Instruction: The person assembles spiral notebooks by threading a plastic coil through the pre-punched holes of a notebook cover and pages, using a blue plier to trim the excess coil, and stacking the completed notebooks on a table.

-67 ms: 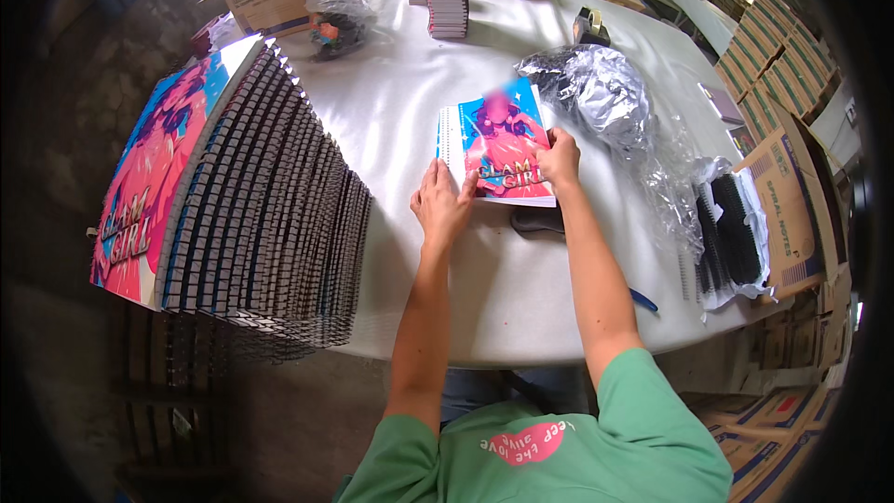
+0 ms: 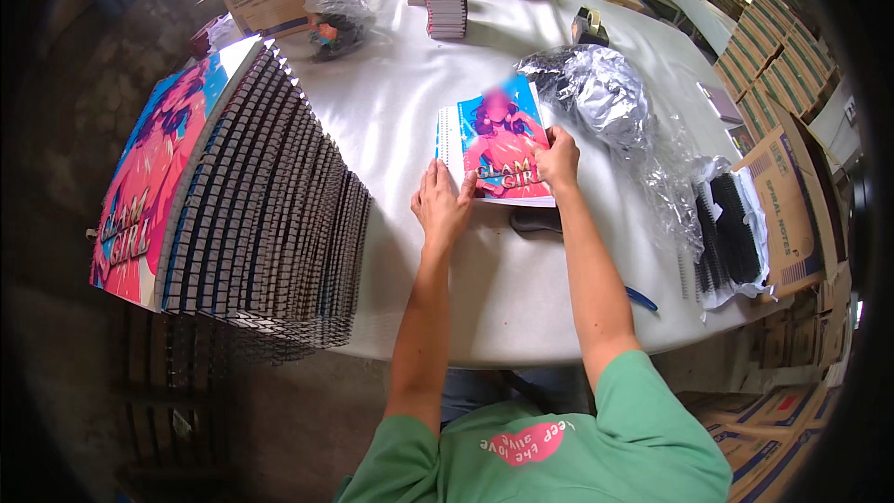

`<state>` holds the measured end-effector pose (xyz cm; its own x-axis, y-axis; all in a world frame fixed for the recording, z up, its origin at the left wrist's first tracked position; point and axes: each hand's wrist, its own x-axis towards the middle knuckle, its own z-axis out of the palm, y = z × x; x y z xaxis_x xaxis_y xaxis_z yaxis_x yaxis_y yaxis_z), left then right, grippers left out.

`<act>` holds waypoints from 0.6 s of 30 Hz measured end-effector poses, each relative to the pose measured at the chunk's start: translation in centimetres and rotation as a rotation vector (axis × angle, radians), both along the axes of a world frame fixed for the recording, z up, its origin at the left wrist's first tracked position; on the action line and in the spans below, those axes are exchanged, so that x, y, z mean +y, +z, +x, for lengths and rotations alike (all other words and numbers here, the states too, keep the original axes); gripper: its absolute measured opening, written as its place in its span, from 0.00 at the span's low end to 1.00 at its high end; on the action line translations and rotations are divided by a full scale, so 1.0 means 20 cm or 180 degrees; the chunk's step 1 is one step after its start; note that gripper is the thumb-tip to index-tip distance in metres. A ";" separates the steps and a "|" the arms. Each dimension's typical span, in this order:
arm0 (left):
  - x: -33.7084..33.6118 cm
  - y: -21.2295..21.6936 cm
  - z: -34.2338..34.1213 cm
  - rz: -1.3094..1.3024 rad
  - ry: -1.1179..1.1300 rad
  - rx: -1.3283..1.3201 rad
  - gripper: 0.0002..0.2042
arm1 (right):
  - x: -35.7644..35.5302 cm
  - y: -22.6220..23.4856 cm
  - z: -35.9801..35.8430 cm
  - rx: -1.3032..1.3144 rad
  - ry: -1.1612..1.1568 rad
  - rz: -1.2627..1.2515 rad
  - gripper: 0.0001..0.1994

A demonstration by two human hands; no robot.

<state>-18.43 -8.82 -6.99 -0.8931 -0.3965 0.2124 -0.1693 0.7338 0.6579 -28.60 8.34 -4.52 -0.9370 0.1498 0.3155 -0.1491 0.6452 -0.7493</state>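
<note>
A big leaning stack of notebooks (image 2: 261, 196) hides the white table's (image 2: 391, 102) left edge. The pink notebook (image 2: 503, 144) lies mid-table; the left hand (image 2: 442, 205) presses flat, the right hand (image 2: 559, 160) grips its edge, covering a dark thing (image 2: 535, 221).

Light was even and fairly bright over the white table (image 2: 391, 112), daylight-like, strongest toward the upper right, where pale strips glared near the frame's corner. Shadows were soft: a short one under the left hand (image 2: 440, 205), a darker band beneath the tall notebook stack (image 2: 251, 196) on its near side. The crumpled plastic wrap (image 2: 596, 93) threw small specular glints. The floor at lower left sat dim and muddy. Heavy fisheye bending curved the table edge and the cardboard boxes (image 2: 792, 196) at right; a black vignette ringed the view. Centre was reasonably sharp; the rim went soft. One small patch on the notebook cover (image 2: 507, 144) was blurred.
</note>
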 end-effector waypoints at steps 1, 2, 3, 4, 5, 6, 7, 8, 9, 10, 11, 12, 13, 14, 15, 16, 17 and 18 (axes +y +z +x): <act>0.00 0.00 0.00 -0.0002 0.0055 0.0090 0.34 | -0.02 0.04 0.03 0.0069 0.0022 -0.0250 0.10; 0.00 0.00 0.00 -0.0005 0.0112 0.0169 0.33 | -0.03 0.09 0.08 0.0128 0.0046 -0.0502 0.10; 0.00 0.00 0.00 0.0156 0.0145 0.0212 0.32 | -0.05 0.13 0.11 0.0185 0.0074 -0.0755 0.10; 0.01 0.03 0.00 0.0325 0.0138 0.0262 0.31 | -0.04 0.16 0.14 0.0411 0.0143 -0.0800 0.11; 0.02 0.06 0.00 0.0494 0.0135 0.0308 0.30 | -0.02 0.13 0.12 0.0502 0.0307 -0.1126 0.11; 0.05 0.09 0.01 0.0117 0.0232 0.0706 0.24 | 0.01 0.08 0.09 0.0593 0.0476 -0.1450 0.11; 0.03 0.10 0.01 0.0984 0.0072 0.0720 0.23 | 0.01 0.08 0.09 0.0681 0.0677 -0.1789 0.11; 0.00 0.11 0.00 0.1850 -0.0095 0.0726 0.21 | 0.03 0.09 0.10 0.0419 0.0806 -0.1958 0.08; -0.03 0.12 -0.01 0.2715 -0.0267 0.0722 0.20 | 0.02 0.09 0.11 0.0540 0.0965 -0.2248 0.07; -0.03 0.14 -0.02 0.2971 -0.0207 0.0692 0.21 | 0.02 0.10 0.12 0.0680 0.1115 -0.2526 0.07; -0.04 0.16 -0.02 0.3049 -0.0386 0.0708 0.21 | 0.02 0.12 0.13 0.0821 0.1265 -0.2801 0.06; -0.05 0.18 -0.02 0.3127 -0.0569 0.0722 0.22 | 0.05 0.09 0.09 0.0784 0.1390 -0.2689 0.11; -0.06 0.20 0.00 0.3184 -0.0726 0.0727 0.22 | 0.05 0.13 0.12 0.0519 0.1488 -0.2805 0.11; -0.04 0.22 -0.01 0.3518 -0.0938 0.1239 0.18 | 0.05 0.19 0.16 0.0254 0.1598 -0.2912 0.11; -0.04 0.25 0.00 0.3538 -0.1018 0.1337 0.16 | 0.05 0.22 0.19 -0.0012 0.1705 -0.3014 0.11; -0.03 0.27 0.00 0.3578 -0.1139 0.1404 0.14 | 0.06 0.21 0.17 0.0018 0.1901 -0.3355 0.11; -0.02 0.30 0.01 0.3619 -0.1259 0.1470 0.13 | 0.10 0.20 0.17 0.0065 0.1897 -0.3437 0.11; -0.02 0.33 0.03 0.3455 -0.1023 0.1451 0.08 | 0.13 0.19 0.17 0.0112 0.1893 -0.3518 0.11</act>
<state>-17.92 -9.26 -0.43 -0.9134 -0.3376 0.2276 0.3251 -0.2680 0.9069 -25.20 10.91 -0.64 -0.9438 -0.0926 0.3172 -0.2319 -0.4982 -0.8355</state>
